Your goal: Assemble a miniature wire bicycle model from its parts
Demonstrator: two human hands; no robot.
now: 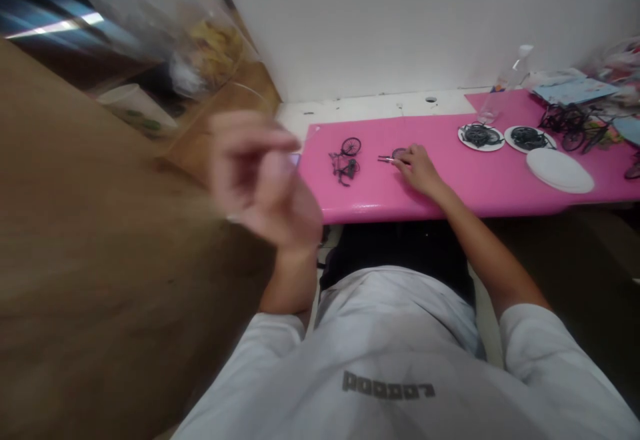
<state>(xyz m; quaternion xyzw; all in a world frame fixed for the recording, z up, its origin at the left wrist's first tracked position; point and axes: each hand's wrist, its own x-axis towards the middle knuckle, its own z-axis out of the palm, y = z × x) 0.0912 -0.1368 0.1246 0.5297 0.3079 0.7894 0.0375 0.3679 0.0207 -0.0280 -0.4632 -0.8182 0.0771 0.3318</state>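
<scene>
My left hand [265, 180] is raised close to the camera, off the left end of the pink table. Its fingers are curled in and the thumb lies against them; blur hides whatever may be between them. Over the table, my right hand [420, 170] pinches a small dark two-pronged part [385, 159] with a light glint on it. A little black wheel [399, 153] shows partly behind those fingertips. To their left, a black miniature bicycle [345, 163] lies on the pink cover [367, 193], one wheel toward the wall.
Two white plates of black parts [481, 136] stand at the right, near a blank white plate [560, 170]. Behind them are a clear bottle [505, 87] and more miniature bicycles [575, 123]. A cardboard box [190, 147] and plastic bags [200, 40] flank the left side.
</scene>
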